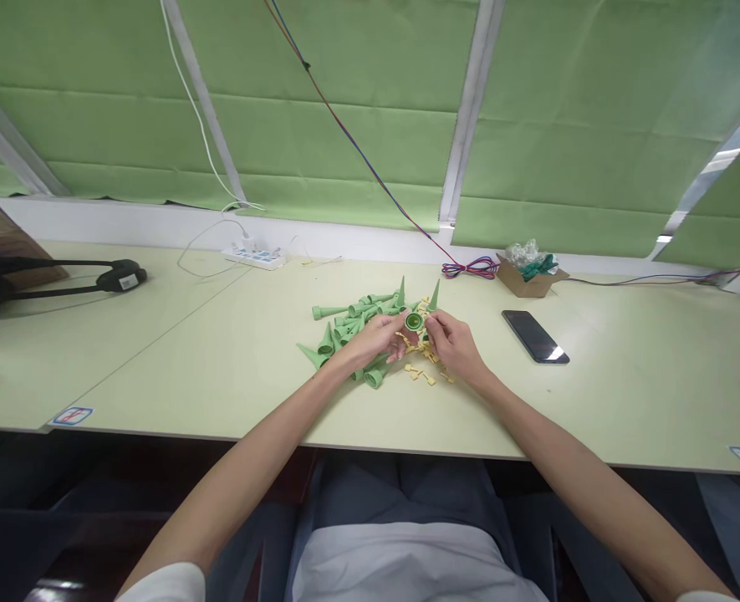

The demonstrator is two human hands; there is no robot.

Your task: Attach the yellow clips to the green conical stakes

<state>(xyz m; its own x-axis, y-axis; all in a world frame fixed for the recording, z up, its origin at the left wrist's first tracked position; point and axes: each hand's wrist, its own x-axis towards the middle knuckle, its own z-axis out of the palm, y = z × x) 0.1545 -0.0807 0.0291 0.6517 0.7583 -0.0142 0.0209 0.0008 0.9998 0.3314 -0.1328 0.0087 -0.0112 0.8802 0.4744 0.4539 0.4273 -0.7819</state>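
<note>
My left hand (375, 339) is closed around a green plastic cone (415, 321), its open round end facing me. My right hand (452, 343) pinches at the cone's rim, fingers pressed together over something small that I cannot make out. Both hands hover just above a pile of green cones (350, 324) lying on the pale table (219, 359). Several small yellow pieces (421, 374) are scattered under and in front of my hands.
A black phone (534, 335) lies right of my hands. An open cardboard box (528, 277) with plastic bags sits behind it. A white power strip (255, 256) and cables run along the back edge. A black strap device (56, 278) rests far left.
</note>
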